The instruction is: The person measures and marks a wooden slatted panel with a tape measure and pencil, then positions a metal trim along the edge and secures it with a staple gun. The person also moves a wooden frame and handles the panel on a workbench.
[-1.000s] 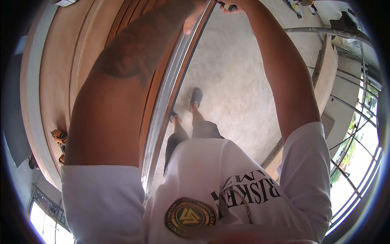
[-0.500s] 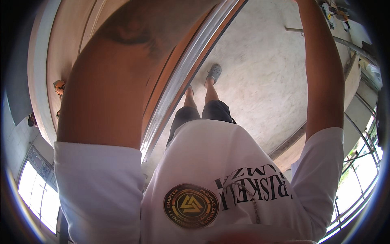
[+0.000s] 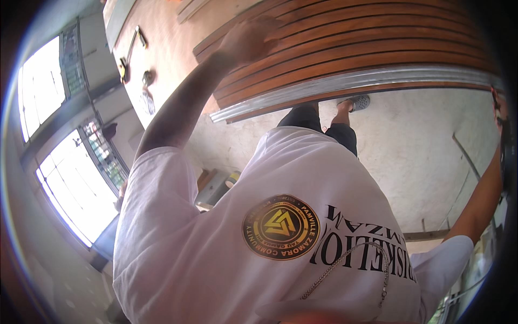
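Long reddish-brown boards with dark grooves between them, forming a slatted panel [image 3: 345, 40], lie across the far side of the view. Silvery metal channels [image 3: 345, 82] run lengthwise along the panel's near edge. Over the panel's left part is my left hand [image 3: 251, 40], somewhat blurred, its fingers stretched out and nothing seen in them. Whether it presses on the boards, I cannot tell. At the far right rim my right hand [image 3: 500, 110] is beside the channels' right end. Its fingers look closed around something dark and reddish, too shadowed to name.
A pale wooden tabletop [image 3: 167, 48] at the upper left bears a clamp-like tool [image 3: 129, 54] and a small dark object [image 3: 147, 78]. Below is a concrete floor [image 3: 399, 129] with a thin rod [image 3: 467, 156]. A yellow-labelled can [image 3: 232, 179] stands near my left side.
My view has swung so the panel and channels now run across instead of steeply upward. Both hands have come into view, the left over the boards, the right at the far right.
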`<state>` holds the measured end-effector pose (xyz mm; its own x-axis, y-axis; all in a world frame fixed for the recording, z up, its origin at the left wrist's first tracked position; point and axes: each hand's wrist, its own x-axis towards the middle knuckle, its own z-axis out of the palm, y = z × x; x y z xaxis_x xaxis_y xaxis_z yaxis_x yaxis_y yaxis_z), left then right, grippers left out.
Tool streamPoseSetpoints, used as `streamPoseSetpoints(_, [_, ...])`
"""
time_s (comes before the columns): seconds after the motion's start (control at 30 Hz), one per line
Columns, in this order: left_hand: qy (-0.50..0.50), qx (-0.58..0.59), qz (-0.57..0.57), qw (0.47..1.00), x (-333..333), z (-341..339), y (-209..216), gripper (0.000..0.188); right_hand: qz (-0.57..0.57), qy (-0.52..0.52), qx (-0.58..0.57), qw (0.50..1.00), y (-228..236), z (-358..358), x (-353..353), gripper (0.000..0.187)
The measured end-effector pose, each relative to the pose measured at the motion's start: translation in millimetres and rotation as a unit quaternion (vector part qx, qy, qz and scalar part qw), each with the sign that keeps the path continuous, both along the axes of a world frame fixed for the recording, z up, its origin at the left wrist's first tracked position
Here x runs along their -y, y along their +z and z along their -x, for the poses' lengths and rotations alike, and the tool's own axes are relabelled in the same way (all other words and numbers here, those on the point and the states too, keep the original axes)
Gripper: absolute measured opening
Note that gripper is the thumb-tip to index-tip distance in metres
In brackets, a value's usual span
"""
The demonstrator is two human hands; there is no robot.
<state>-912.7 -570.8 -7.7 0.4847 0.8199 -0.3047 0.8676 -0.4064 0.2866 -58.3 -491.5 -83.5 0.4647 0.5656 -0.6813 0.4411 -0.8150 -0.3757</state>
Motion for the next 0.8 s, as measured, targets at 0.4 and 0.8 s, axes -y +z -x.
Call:
streamPoseSetpoints(0.4, [0.196,-0.082,0.054,0.976,247,177,2,0.061,0.069,-0.103,-0.023,0.992,0,-14,-25,0.025])
streamPoseSetpoints(0.8, [0.219,-0.047,0.008,0.975,274,179,-29,0.041,0.100,-0.091,-0.047,0.990,10,-16,-42,0.027])
